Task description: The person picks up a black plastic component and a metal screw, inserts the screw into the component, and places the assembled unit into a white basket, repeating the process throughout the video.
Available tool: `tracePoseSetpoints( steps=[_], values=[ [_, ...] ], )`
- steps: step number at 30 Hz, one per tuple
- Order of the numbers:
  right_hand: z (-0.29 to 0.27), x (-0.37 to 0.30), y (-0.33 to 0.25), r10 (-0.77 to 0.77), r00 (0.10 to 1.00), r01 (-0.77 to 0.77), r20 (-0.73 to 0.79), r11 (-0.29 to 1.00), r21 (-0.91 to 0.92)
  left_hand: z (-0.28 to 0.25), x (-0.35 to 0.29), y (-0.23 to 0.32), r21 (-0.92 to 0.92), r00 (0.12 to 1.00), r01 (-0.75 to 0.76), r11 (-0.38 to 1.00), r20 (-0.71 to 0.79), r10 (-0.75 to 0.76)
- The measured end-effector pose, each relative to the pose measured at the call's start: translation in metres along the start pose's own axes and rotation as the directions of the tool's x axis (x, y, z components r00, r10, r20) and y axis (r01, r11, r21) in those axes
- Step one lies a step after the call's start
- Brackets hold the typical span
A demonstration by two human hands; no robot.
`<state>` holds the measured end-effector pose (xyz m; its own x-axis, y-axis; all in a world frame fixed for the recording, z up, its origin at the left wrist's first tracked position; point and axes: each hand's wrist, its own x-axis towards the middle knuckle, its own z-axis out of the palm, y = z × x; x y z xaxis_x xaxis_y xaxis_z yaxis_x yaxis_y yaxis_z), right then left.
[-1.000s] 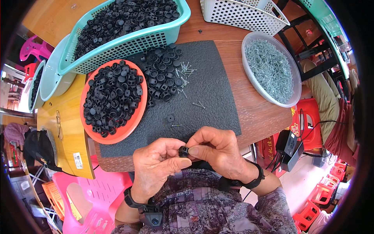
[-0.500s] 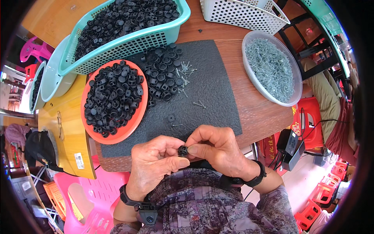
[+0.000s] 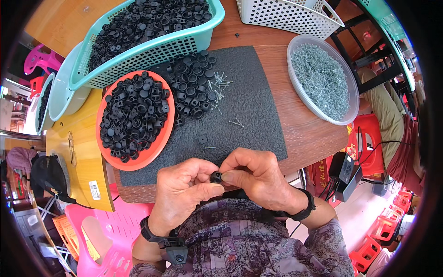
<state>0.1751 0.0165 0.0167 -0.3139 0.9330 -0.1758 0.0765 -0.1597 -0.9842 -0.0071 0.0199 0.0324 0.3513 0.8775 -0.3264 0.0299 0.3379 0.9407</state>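
Observation:
Between the fingertips of both hands sits a small black plastic cap (image 3: 215, 177), held just beyond the table's near edge. My left hand (image 3: 185, 184) pinches it from the left with thumb and fingers. From the right, the thumb and forefinger of my right hand (image 3: 254, 177) press together at its side; whether they also hold a screw is hidden. On the dark grey mat (image 3: 240, 111) ahead lie a loose black piece (image 3: 202, 138) and a single screw (image 3: 210, 147). Farther off are a heap of black caps (image 3: 191, 87) and several scattered screws (image 3: 219, 90).
An orange plate (image 3: 167, 138) piled with black caps stands at left, partly on the mat. Behind it is a teal basket (image 3: 184, 37) full of black parts. A clear tub (image 3: 295, 85) of screws sits at right, a white perforated basket (image 3: 277, 18) beyond. A pink chair (image 3: 101, 221) stands lower left.
Both hands stay at the same spot on the black cap. The cap appears slightly turned between the fingers, and the left hand has shifted a little.

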Motion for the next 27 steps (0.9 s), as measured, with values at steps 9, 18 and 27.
tracePoseSetpoints(
  steps=[9, 18, 27],
  values=[
    [0.001, 0.005, 0.001, -0.271, 0.958, 0.25, -0.093, 0.949, -0.194, 0.005, 0.002, -0.006, 0.228, 0.995, -0.065, 0.971, -0.058, 0.08],
    [0.0, -0.001, -0.001, -0.333, 0.937, 0.302, -0.108, 0.925, -0.229, 0.006, 0.001, -0.009, 0.478, 0.967, -0.221, 0.85, -0.002, 0.253],
    [0.006, -0.013, -0.002, -0.365, 0.93, 0.355, -0.029, 0.919, -0.172, 0.008, -0.003, -0.008, 0.415, 0.921, -0.358, 0.837, 0.008, 0.39]
  ],
)
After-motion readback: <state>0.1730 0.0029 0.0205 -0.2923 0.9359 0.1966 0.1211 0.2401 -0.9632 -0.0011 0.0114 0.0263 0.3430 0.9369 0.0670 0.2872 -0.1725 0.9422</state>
